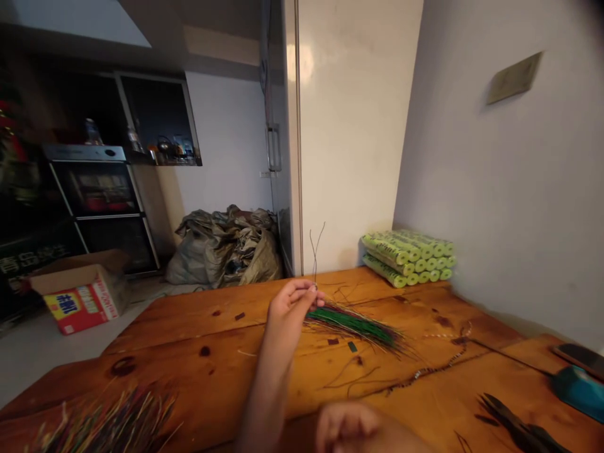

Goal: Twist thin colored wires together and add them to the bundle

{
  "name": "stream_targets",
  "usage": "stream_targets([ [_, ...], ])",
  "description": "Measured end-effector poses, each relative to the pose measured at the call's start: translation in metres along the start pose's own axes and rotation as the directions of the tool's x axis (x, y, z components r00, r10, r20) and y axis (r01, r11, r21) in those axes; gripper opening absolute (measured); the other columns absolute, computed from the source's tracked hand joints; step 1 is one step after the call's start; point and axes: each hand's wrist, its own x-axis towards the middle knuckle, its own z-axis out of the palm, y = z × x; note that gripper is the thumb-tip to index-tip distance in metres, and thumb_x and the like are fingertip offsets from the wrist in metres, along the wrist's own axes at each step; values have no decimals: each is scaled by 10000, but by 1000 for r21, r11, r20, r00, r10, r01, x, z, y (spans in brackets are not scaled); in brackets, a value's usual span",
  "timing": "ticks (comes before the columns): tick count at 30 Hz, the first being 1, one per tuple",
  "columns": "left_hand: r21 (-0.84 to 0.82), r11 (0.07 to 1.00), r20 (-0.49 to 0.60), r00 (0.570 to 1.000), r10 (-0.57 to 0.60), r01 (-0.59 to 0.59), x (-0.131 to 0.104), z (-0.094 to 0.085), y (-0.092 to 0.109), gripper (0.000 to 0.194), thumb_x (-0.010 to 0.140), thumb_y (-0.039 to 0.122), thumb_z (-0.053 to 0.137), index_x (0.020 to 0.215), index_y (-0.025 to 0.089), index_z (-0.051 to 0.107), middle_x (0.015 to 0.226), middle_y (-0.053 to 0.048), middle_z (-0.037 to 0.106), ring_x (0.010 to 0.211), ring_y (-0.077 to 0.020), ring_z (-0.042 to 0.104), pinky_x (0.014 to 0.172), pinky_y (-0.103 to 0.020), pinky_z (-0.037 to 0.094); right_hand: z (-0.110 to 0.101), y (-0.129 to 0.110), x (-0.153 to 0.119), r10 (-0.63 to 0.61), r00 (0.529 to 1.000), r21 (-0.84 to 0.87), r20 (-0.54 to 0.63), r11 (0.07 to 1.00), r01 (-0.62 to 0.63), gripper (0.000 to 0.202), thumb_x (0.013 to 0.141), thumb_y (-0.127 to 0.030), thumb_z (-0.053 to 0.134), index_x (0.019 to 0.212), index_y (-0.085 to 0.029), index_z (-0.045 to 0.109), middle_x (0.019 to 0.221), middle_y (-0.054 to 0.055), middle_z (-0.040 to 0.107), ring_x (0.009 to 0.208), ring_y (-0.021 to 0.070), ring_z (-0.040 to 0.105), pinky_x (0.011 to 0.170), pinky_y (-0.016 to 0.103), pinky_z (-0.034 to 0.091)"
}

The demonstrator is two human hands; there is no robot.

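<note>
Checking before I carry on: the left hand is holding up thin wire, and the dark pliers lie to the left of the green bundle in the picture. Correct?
Not quite: the dark pliers lie to the right of the green bundle, as the head view shows. The left hand is indeed holding up thin wire.

The pale characters 青岛纯生 can be read on a dark panel [35, 242] at the far left. The open carton [83, 301] on the floor bears large dark characters on yellow, too blurred to read with certainty, and the dark lettering on the stacked green rolls [406, 255] is likewise illegible.
</note>
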Motion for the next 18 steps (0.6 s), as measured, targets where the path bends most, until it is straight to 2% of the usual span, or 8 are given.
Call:
stream_targets([
  [1, -92, 996, 4, 1000, -19, 20, -4, 5, 3, 173, 689, 297, 601, 777, 157, 552, 689, -35, 669, 623, -126, 610, 621, -222, 448, 0, -14, 0, -78, 978, 2, -192, 997, 80, 322, 721, -485, 585, 721, -171, 514, 538, -59, 414, 408, 38, 326, 376, 153, 261],
  [2, -153, 988, 8, 1000, -29, 30, -8, 9, 5, 178, 684, 289, 613, 783, 153, 554, 690, -33, 672, 611, -117, 607, 617, -214, 447, -1, -29, 0, -157, 918, -34, -365, 987, 155, 301, 766, -481, 536, 744, -183, 509, 561, -58, 425, 412, 42, 341, 383, 156, 281],
  [3, -192, 981, 15, 999, -33, 36, -12, 12, 8, 177, 683, 277, 621, 788, 150, 556, 691, -32, 673, 607, -111, 605, 619, -210, 446, -2, -44, 1, -248, 823, -138, -511, 969, 206, 252, 783, -441, 541, 784, -191, 519, 591, -55, 437, 458, 49, 379, 431, 156, 318],
  [5, -218, 975, 35, 999, -38, 44, -18, 15, 13, 166, 688, 258, 626, 790, 144, 562, 686, -31, 673, 605, -105, 601, 631, -211, 447, -9, -69, 7, -418, 660, -338, -625, 906, 254, 222, 757, -409, 593, 818, -202, 542, 698, -32, 507, 553, 65, 435, 486, 160, 346],
  [6, -206, 977, 59, 997, -41, 53, -19, 15, 14, 157, 690, 254, 626, 780, 140, 566, 678, -32, 671, 605, -106, 599, 635, -213, 448, -13, -78, 11, -478, 613, -406, -630, 875, 264, 228, 745, -403, 607, 854, -210, 558, 762, -19, 537, 581, 72, 446, 502, 168, 353],
  [9, -138, 988, 154, 987, -44, 66, -21, 16, 14, 130, 676, 241, 635, 720, 132, 578, 657, -30, 658, 616, -117, 596, 648, -228, 451, -23, -86, 23, -543, 607, -464, -580, 833, 303, 227, 743, -402, 607, 876, -218, 610, 791, -10, 569, 567, 75, 444, 526, 188, 371],
  [14, -4, 1000, 229, 973, -17, 19, -21, 22, 9, 124, 711, 258, 579, 655, 150, 558, 665, -30, 638, 684, -152, 603, 709, -277, 455, -28, -77, 29, -452, 628, -305, -633, 892, 334, 206, 705, -386, 649, 722, -181, 656, 673, -9, 576, 565, 78, 457, 514, 183, 369],
  [18, 386, 910, 73, 988, 133, -151, -31, 25, 16, 90, 707, 270, 586, 739, 187, 566, 804, -42, 634, 832, -205, 581, 781, -347, 432, -30, -82, 26, -432, 641, -253, -635, 899, 356, 206, 706, -382, 647, 734, -178, 668, 683, 1, 601, 585, 82, 460, 509, 180, 346],
])
